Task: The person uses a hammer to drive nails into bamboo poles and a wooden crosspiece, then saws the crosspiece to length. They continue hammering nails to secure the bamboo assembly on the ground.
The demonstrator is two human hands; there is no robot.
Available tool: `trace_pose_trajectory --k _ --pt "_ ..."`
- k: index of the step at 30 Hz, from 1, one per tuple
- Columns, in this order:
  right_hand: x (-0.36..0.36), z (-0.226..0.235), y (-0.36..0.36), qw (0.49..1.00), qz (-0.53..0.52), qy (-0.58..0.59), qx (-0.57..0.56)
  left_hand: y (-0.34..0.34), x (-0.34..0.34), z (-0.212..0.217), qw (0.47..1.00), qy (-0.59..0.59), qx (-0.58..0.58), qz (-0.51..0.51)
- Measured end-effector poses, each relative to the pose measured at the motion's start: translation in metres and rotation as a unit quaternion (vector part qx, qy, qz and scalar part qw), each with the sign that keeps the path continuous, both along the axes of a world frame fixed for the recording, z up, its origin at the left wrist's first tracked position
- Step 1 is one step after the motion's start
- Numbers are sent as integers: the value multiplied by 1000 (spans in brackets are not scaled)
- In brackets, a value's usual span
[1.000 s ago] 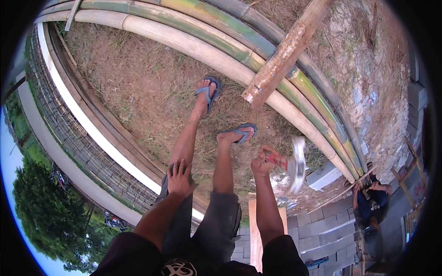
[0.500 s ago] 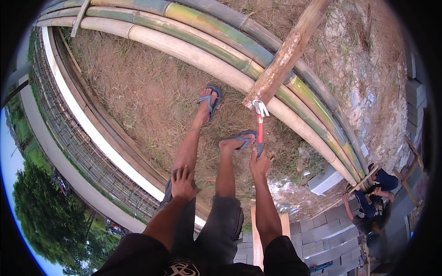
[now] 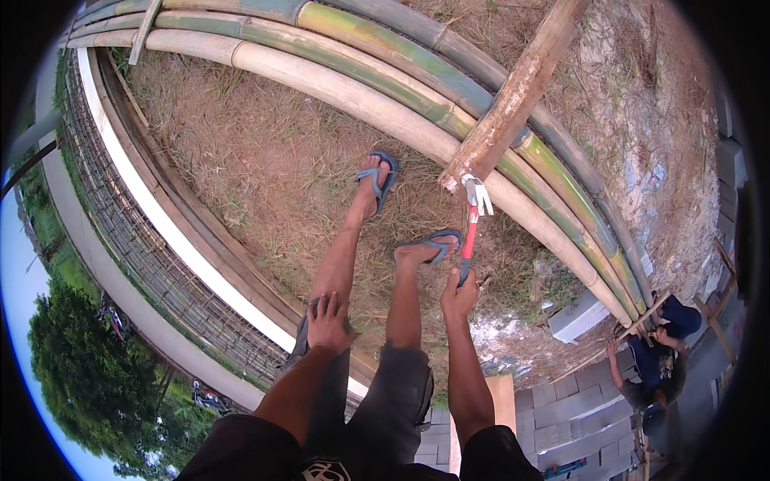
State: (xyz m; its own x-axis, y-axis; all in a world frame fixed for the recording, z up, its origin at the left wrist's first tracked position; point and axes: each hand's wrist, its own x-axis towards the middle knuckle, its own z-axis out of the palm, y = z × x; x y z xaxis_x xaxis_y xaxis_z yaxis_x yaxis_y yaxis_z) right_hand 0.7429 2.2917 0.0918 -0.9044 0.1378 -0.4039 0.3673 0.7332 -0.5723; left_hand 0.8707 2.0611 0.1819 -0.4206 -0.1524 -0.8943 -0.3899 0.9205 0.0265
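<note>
My right hand is closed around the dark grip of a claw hammer with a red handle. Its pale metal head is at the near end of a wooden plank; whether the two touch, I cannot tell. The worn plank lies across several long bamboo poles, some pale and some green. On my left knee rests my left hand, fingers spread, holding nothing. Both my feet, in blue flip-flops, are on the ground just short of the poles.
Dry grass and brown soil lie around my feet. To the left run a long white strip and a lattice of thin rods. A grey block sits at the right, near another person. Grey pavers lie close by.
The whole view has shifted slightly, so most things appear a little further right. The hammer's handle leans more, its head tipped to the right. My left hand stays on the knee.
</note>
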Motion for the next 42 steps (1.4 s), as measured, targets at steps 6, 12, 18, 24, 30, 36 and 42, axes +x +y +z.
trace_pose_trajectory --k 6,12,18,24,30,36,42 --pt "-12 -3 0 962 -50 166 -210 2 10 2 1000 12 5 -11" --pt "-21 -7 -6 996 21 -87 24 -3 5 5 1000 21 -3 6" --pt "4 50 68 956 -3 -291 -16 -22 -27 45 991 78 22 107" --pt "-71 159 131 766 361 -476 236 -134 -51 134 869 242 8 430" --pt "-139 245 11 675 337 -601 263 -273 44 152 726 186 -41 660" --pt "-229 333 -203 776 311 -488 250 -384 86 179 646 202 -122 726" --pt "-360 313 -400 933 141 -329 -29 -458 11 218 604 293 -58 739"
